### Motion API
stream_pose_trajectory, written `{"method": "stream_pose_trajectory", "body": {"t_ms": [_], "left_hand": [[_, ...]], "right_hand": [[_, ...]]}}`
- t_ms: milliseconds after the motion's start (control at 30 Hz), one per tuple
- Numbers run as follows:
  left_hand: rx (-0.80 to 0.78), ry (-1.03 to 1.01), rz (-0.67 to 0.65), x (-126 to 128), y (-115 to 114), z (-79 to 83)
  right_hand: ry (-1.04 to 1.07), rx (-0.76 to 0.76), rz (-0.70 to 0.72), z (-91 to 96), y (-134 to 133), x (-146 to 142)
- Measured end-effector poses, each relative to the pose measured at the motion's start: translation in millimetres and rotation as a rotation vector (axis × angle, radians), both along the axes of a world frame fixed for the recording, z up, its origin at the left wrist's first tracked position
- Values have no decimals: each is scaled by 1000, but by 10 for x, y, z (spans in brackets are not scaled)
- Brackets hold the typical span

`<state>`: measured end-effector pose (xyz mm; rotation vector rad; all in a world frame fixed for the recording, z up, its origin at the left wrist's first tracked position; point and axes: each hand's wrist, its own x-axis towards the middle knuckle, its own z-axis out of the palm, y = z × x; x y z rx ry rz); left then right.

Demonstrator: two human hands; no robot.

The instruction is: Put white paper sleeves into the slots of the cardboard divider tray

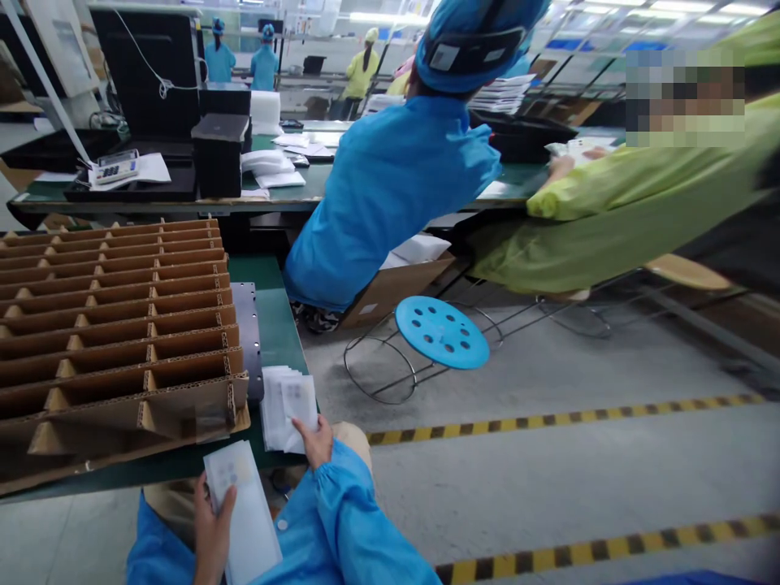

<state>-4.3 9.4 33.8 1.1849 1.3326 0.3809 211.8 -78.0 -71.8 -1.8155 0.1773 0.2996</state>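
My left hand holds a clear plastic bag low over my lap, thumb across its upper part. My right hand reaches to the table's corner and its fingers rest on the near edge of a stack of similar clear bags. The stack lies on the green table just right of a cardboard divider grid with several empty slots. A dark flat plate lies between the grid and the stack. Both my sleeves are blue.
A person in blue sits at the far bench with their back to me; a person in yellow-green leans in from the right. A blue stool lies tipped on the floor. Yellow-black floor tape crosses the aisle.
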Motion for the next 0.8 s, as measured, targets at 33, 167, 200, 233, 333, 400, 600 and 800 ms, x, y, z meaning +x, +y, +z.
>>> {"method": "stream_pose_trajectory", "body": {"t_ms": [33,167,200,233,333,400,600,800], "left_hand": [[1,3,4,-2,-6,4],[1,0,29,-4,-14,41],[-1,-5,39,-5,-18,54],[-2,-17,43,-9,-26,66],[19,-60,23,-27,-68,97],[91,-70,-1,-36,-101,113],[173,-64,-245,84,-151,266],[99,-181,-251,239,-205,544]], "right_hand": [[4,5,-5,27,-13,2],[24,41,-26,109,-43,12],[31,55,-31,124,-46,15],[41,73,-34,142,-48,16],[92,148,-18,251,-92,1],[130,202,7,410,-185,-51],[333,457,184,1162,-703,-550],[328,389,337,1462,-803,-1114]]}}
